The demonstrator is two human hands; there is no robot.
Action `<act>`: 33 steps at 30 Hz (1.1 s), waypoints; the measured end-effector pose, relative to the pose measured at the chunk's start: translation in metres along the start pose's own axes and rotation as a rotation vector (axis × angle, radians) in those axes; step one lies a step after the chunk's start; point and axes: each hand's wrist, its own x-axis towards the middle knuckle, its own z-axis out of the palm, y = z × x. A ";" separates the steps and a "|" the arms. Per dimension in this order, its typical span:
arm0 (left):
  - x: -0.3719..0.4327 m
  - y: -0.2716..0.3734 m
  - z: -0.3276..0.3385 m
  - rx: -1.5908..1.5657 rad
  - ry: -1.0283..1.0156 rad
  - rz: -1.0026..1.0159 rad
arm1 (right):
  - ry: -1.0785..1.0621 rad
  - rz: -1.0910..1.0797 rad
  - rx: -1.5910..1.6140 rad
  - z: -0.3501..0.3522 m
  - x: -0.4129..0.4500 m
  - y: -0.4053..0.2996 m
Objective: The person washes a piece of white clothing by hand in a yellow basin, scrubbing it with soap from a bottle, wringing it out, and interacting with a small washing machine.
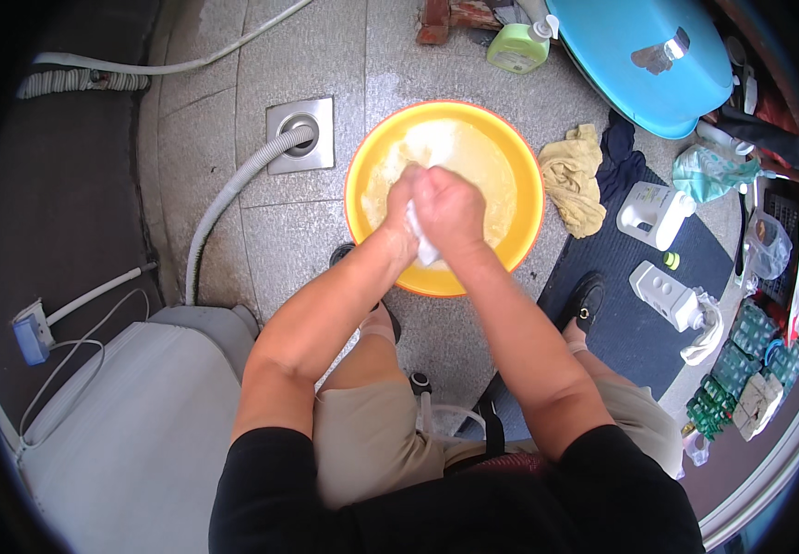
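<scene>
A round yellow plastic basin (532, 208) with an orange rim stands on the floor before me, holding sudsy water (482, 156). Over its middle, my left hand (403, 201) and my right hand (449, 208) press together, both blurred. Between them they grip a wet white cloth (424, 239), whose lower end hangs out below my palms. Most of the cloth is hidden by the fingers.
Right of the basin lie a yellow cloth (574, 180), a dark blue cloth (622, 156) and white plastic jugs (652, 215). A green pump bottle (518, 48) and a blue tub (648, 83) stand beyond. On the left, a grey drain hose (223, 187) enters a floor drain (324, 152).
</scene>
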 end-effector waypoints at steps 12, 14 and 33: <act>0.009 0.003 -0.049 2.062 0.316 0.914 | 0.070 -0.088 -0.527 -0.020 -0.009 0.106; 0.028 -0.003 -0.067 2.294 0.285 0.852 | -0.137 -0.060 -0.610 -0.014 -0.021 0.124; 0.038 0.020 -0.060 0.365 -0.046 -0.174 | -0.235 -0.403 0.041 -0.005 -0.050 -0.028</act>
